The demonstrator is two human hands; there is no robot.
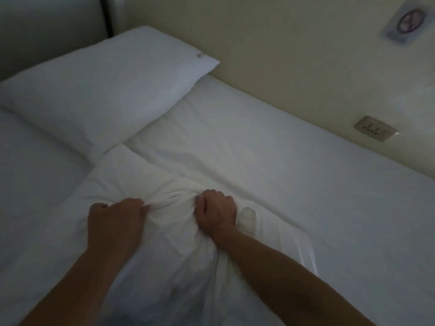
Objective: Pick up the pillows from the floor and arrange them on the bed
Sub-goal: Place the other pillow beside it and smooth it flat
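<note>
Reaching forward from the lower edge of the view, both bare forearms converge on a white pillow [146,208] that lies on the bed [294,175] directly in front of the person. The left hand [115,222] is palm down, its fingers [143,208] curled and pinching a ridge of the pillowcase. The right hand [216,210] is closed into a fist around a gathered bunch of the same fabric, knuckles up, wrist bent slightly inward. The two hands are near each other, with a bunched fold of cloth between them. The held pillow is soft, heavily creased around the grip and smoother toward its far corner, which touches a second pillow [101,90]. This second pillow is plump, rectangular and smooth, lies at the head of the bed against a padded headboard [47,27], and bears a small reddish mark near its far corner. The bed sheet is white with shallow wrinkles. A cream wall [282,55] runs along the right side of the bed and carries a wall socket [374,129] and, higher up, a blurred round sign [409,22]. The lighting is dim.
</note>
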